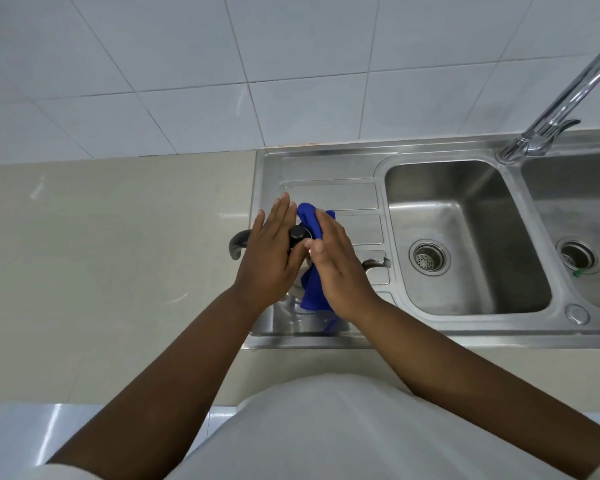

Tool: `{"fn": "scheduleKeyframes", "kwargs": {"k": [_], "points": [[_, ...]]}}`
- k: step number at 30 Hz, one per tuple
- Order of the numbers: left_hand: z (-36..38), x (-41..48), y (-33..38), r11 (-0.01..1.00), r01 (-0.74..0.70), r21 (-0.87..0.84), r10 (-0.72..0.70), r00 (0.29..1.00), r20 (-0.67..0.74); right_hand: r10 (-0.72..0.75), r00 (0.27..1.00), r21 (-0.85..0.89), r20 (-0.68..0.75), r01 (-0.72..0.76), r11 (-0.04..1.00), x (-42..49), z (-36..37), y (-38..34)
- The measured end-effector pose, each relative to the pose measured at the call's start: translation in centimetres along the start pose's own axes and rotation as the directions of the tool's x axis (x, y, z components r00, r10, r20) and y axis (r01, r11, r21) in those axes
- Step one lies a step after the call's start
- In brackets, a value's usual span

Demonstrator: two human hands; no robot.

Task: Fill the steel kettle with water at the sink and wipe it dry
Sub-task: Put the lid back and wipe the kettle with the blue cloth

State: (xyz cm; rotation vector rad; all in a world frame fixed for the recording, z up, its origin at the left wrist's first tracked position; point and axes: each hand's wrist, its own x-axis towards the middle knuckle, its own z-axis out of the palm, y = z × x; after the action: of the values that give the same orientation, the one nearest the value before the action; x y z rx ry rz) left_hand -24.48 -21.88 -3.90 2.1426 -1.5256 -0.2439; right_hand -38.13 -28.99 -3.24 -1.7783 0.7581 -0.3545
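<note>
Kettle (298, 233) stands on the sink's drainboard (329, 168), near its left edge. The left hand (274, 258) lies flat on it with straight fingers. The right hand (336, 268), also flat-fingered, presses the blue cloth (310, 220) against it. With neither hand gripping, a hard wipe could slide or tip it and spill water.

Soft, even light is cast throughout. Glare is caught on the sink (464, 209) and tap (570, 93); wall tiles (187, 64) are bowed near the edges.
</note>
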Motion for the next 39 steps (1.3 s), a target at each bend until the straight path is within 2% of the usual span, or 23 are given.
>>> {"fn": "scheduleKeyframes", "kwargs": {"k": [6,11,16,18,22,25,28,33,36,39], "points": [[-0.3,0.4,-0.6,0.999,-0.036,0.009,0.035,0.999,0.031,0.072,0.994,0.057,-0.086,-0.067,0.996,-0.6,1.4,-0.4],[-0.4,0.4,-0.8,0.997,-0.079,0.013,0.078,0.995,0.06,0.072,0.996,-0.061,-0.059,-0.076,0.995,-1.9,2.4,-1.2],[-0.7,0.4,-0.6,0.995,-0.087,-0.045,0.089,0.995,0.043,0.089,0.995,-0.084,0.046,-0.084,0.993,1.2,0.3,-2.2],[-0.7,0.4,-0.5,0.995,-0.093,-0.046,0.095,0.995,0.033,0.116,0.985,-0.114,0.13,-0.101,0.988,2.7,-0.9,-3.1],[-0.6,0.8,-1.1,0.994,-0.093,-0.048,0.096,0.994,0.058,0.25,0.899,-0.089,0.358,-0.234,0.968,4.1,-3.5,-5.3],[-0.8,0.8,-1.3,0.993,-0.098,-0.072,0.102,0.993,0.052,0.244,0.847,-0.062,0.472,-0.245,0.968,4.5,-5.2,-4.9],[-1.2,0.8,-1.1,0.988,-0.11,-0.112,0.116,0.992,0.045,0.225,0.831,-0.024,0.509,-0.248,0.969,4.4,-6.3,-3.3],[-1.4,1.5,-1.2,0.987,-0.124,-0.097,0.133,0.987,0.086,0.1,0.869,0.124,0.485,-0.181,0.976,2.8,-6.2,-1.0],[-1.3,1.4,-0.8,0.999,-0.053,-0.015,0.054,0.995,0.078,0.067,0.888,0.134,0.454,-0.143,0.981,1.7,-5.5,0.2],[-0.5,1.0,0.4,0.986,0.159,0.047,-0.161,0.986,0.04,0.017,0.897,0.17,0.442,-0.103,0.98,0.7,-5.2,1.0]]}}
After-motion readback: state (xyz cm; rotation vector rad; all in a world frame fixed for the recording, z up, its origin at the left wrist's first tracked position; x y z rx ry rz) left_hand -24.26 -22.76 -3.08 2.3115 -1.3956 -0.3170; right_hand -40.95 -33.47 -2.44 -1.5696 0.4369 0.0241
